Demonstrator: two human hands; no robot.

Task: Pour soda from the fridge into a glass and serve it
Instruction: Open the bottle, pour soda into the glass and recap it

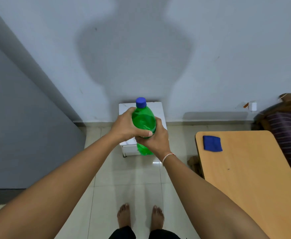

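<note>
Above the small white stand (156, 107) by the wall, the left hand (124, 126) and right hand (156, 139) both clasp the capped green soda bottle (143, 119), held upright, left of the counter (244, 169).

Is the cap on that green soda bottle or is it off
On. The blue cap sits on the neck of the green bottle, which both hands grip upright; left hand, right hand.

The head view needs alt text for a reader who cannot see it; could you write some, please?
Both hands, left hand and right hand, grip a capped green soda bottle above a tiled floor. A wooden table at right holds a blue cloth.
</note>
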